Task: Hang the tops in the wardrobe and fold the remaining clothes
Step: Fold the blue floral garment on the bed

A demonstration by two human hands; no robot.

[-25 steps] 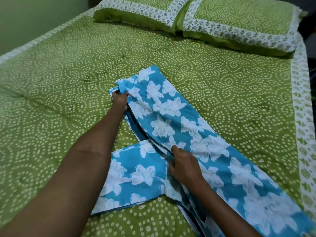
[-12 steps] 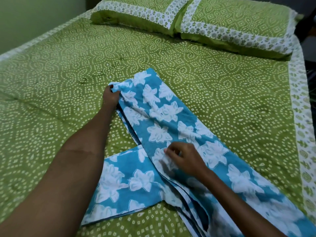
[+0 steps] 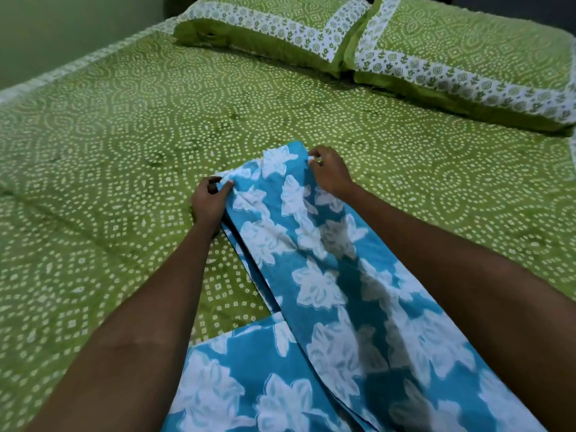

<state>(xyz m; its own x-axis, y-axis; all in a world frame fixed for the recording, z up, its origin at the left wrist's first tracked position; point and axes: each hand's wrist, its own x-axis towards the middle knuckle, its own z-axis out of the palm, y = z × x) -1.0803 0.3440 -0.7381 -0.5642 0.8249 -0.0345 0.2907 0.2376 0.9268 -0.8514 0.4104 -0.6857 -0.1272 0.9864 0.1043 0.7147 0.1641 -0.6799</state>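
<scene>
A blue garment with white flowers [image 3: 314, 275] lies stretched along the green bed [image 3: 124, 151], its narrow end pointing toward the pillows. My left hand [image 3: 209, 203] pinches the left corner of that far end between thumb and fingers. My right hand [image 3: 330, 173] pinches the right corner of the same end. A second flap of the garment [image 3: 237, 388] spreads out to the lower left under my left forearm. The garment's near end runs out of view at the bottom.
Two green pillows with white patterned borders, one [image 3: 274, 35] on the left and one [image 3: 467, 57] on the right, lie at the head of the bed. A pale green wall [image 3: 62, 29] borders the bed's left side. White trim edges the bedspread.
My right hand has left the middle of the garment and gone forward to its far right corner. My left hand stays on the far left corner. The view has moved closer.
</scene>
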